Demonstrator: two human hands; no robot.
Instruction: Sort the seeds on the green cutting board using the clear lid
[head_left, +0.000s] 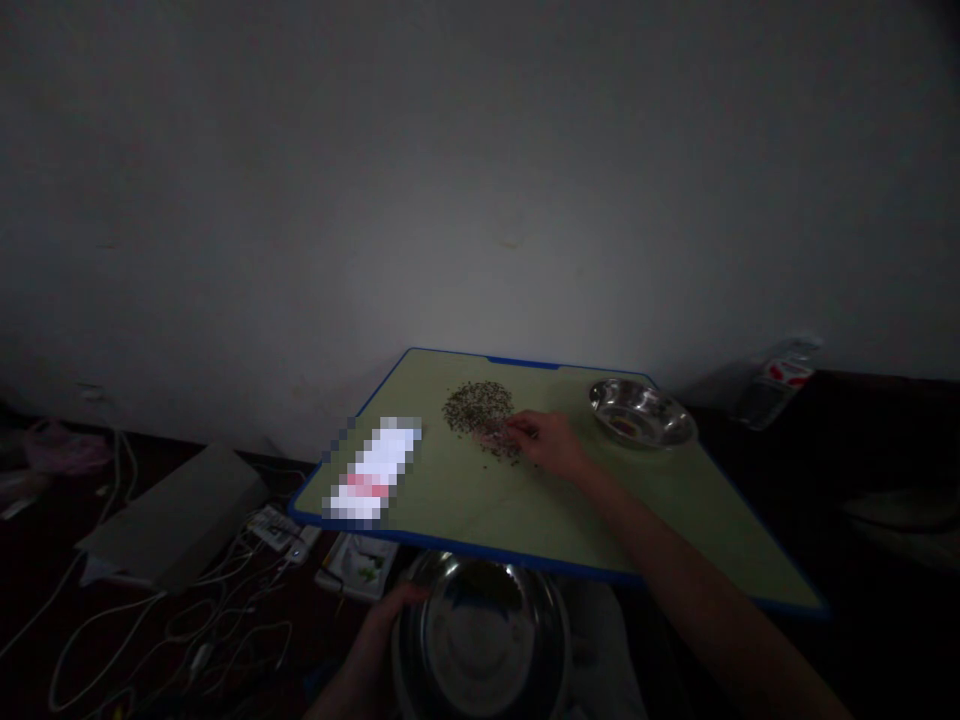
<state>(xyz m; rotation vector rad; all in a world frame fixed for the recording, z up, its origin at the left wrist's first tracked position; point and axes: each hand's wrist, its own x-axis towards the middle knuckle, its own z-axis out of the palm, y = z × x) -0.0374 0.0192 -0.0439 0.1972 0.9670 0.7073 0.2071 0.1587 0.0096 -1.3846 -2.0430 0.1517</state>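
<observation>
A pile of small dark grains or seeds (pixel 477 405) lies spread on the pale green board (pixel 465 510) with a blue rim. My right hand (pixel 546 442) is at the pile's right side, its fingers pinched together; what they hold, if anything, is too small to make out. A pinkish patch shows among the grains by the fingertips. Below the board's near edge, my left hand (pixel 386 625) grips the left rim of a large shiny metal bowl (pixel 480 630). Part of that hand is in shadow.
A second metal bowl (pixel 641 412) with something small and reddish inside stands at the board's right. A blurred-out bright rectangle (pixel 379 470) lies at its left. Cables (pixel 202 630), a grey box (pixel 176 515) and a plastic bottle (pixel 780 380) are around the board.
</observation>
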